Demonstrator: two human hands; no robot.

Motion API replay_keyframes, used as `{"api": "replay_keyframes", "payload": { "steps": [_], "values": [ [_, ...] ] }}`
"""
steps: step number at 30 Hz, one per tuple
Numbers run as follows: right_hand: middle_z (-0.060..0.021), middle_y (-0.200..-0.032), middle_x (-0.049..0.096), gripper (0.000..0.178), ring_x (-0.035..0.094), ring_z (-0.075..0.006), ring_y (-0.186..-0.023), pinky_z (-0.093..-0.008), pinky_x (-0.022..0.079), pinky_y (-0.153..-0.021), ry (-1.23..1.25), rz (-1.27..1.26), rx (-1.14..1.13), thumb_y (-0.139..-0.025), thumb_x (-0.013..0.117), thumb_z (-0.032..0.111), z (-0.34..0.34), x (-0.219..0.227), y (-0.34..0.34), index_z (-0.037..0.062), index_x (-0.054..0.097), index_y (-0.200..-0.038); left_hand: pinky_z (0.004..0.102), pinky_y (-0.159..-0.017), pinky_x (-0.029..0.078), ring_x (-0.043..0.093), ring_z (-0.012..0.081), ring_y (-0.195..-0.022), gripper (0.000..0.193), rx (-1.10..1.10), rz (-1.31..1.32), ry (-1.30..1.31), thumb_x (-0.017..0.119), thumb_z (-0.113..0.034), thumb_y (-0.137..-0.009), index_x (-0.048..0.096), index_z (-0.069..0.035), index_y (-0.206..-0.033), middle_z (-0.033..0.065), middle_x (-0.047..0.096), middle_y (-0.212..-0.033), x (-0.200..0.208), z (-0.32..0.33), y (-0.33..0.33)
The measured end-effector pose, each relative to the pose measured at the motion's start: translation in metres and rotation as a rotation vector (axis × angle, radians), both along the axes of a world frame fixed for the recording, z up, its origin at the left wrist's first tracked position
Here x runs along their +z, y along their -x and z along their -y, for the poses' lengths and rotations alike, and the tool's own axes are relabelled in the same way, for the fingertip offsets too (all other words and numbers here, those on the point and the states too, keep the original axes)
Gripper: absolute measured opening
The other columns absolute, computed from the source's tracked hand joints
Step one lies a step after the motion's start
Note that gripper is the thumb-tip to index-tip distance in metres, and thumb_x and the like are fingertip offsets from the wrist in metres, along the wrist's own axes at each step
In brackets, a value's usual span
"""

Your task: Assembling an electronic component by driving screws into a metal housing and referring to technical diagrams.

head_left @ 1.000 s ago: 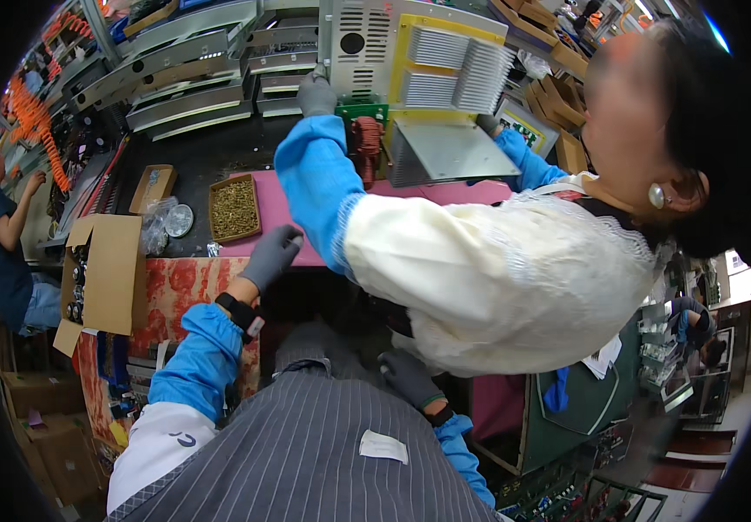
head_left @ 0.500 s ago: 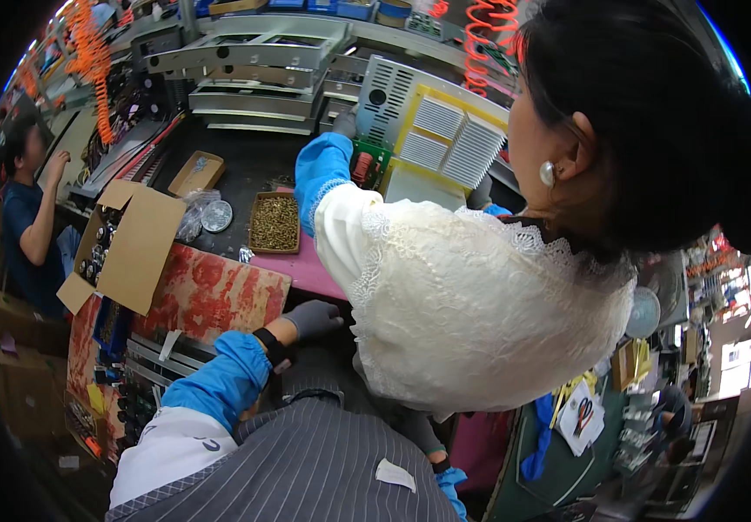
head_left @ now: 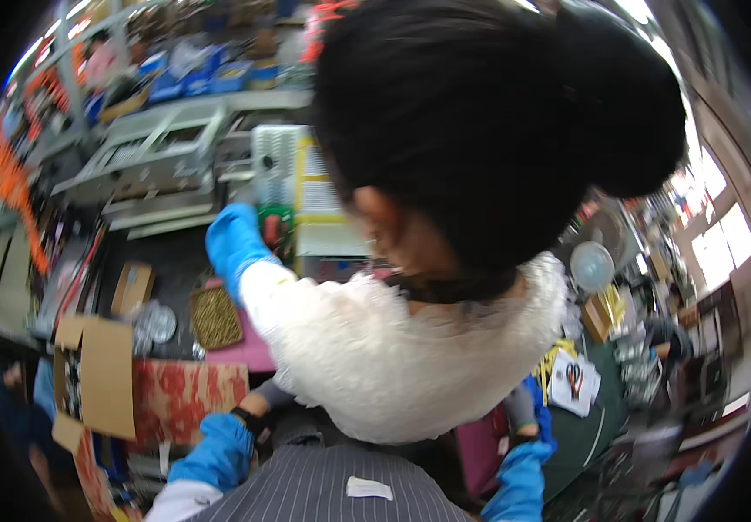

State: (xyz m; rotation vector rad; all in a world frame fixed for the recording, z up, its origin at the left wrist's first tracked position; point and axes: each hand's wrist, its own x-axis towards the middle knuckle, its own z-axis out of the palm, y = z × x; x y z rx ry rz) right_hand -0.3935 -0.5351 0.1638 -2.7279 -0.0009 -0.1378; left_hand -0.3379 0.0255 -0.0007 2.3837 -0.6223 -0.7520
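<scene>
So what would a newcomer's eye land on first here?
Probably the co-worker's dark hair, filling the upper middle, and white lace top, in the centre. Next, perhaps the bright orange coil at far left and the open cardboard box below it. The wearer's gloved left hand and right hand, low on either side, are partly hidden.
</scene>
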Motion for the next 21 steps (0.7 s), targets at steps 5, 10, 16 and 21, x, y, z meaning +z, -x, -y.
{"api": "replay_keyframes", "payload": {
  "steps": [5,10,16,21],
  "values": [
    [-0.0230,-0.102,0.068,0.025,0.065,-0.0389,-0.095,-0.0449,0.051,-0.085,0.076,0.294,-0.064,-0.088,0.059,0.016,0.089,0.038,-0.124,0.0021,0.066,-0.108,0.0447,-0.102,0.044,0.058,0.0363,-0.118,0.046,-0.286,0.229,-0.069,0.054,-0.037,-0.093,0.061,-0.008,-0.127,0.0184,0.061,-0.128,0.039,0.097,-0.106],
    [-0.0182,-0.105,0.070,0.026,0.067,-0.0340,-0.098,-0.0409,0.053,-0.087,-0.234,0.236,-0.007,-0.083,0.059,0.013,0.111,0.045,-0.260,0.0052,0.069,-0.107,0.0443,-0.104,0.043,0.056,0.0350,-0.120,0.046,-0.383,0.385,-0.158,0.055,-0.036,-0.092,0.059,-0.008,-0.128,0.0172,0.058,-0.131,0.069,0.189,-0.163],
    [-0.0167,-0.102,0.071,0.028,0.068,-0.0334,-0.097,-0.0399,0.053,-0.088,-0.264,0.151,0.173,-0.083,0.060,0.022,0.093,0.017,-0.384,0.0085,0.071,-0.105,0.0437,-0.106,0.041,0.053,0.0335,-0.123,0.047,-0.439,0.498,-0.315,0.056,-0.035,-0.091,0.057,-0.009,-0.130,0.0157,0.055,-0.134,0.093,0.247,-0.215],
    [-0.0200,-0.101,0.071,0.031,0.067,-0.0373,-0.099,-0.0440,0.052,-0.088,-0.280,0.107,0.136,-0.083,0.059,0.024,0.104,-0.002,-0.452,0.0080,0.069,-0.107,0.0432,-0.108,0.039,0.050,0.0322,-0.125,0.048,-0.490,0.563,-0.351,0.058,-0.034,-0.090,0.055,-0.009,-0.131,0.0144,0.053,-0.137,0.091,0.302,-0.220]
  ]
}}
